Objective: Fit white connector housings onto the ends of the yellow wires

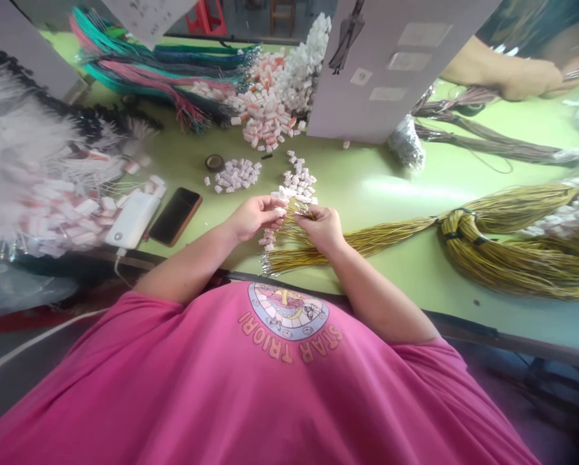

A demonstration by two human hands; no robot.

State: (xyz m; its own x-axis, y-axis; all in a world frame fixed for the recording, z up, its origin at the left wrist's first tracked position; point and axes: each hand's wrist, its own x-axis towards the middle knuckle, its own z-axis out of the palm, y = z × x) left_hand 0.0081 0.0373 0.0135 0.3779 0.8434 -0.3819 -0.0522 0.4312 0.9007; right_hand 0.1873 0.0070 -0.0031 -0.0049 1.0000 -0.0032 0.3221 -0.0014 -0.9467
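My left hand (256, 218) is closed in a pinch on a small white plastic connector (280, 210). Close beside it, my right hand (322, 227) pinches thin yellow wires (301, 212) near their ends. More of the yellow wire bundle (366, 244) runs under my right hand, its metal-tipped ends (266, 263) lying near the table's front edge. White connectors (299, 175) lie loose just beyond my fingers, and a few more sit below my left hand. Whether a wire sits inside the held connector is too small to tell.
A phone (175, 216) and a white power bank (133, 218) lie left, beside heaped connectors (57, 216). A tape roll (214, 163) and a connector pile (238, 174) lie ahead. Behind stands a grey partition (366, 71). Another person's hand (531, 79) works at upper right. A coiled wire bundle (487, 252) lies right.
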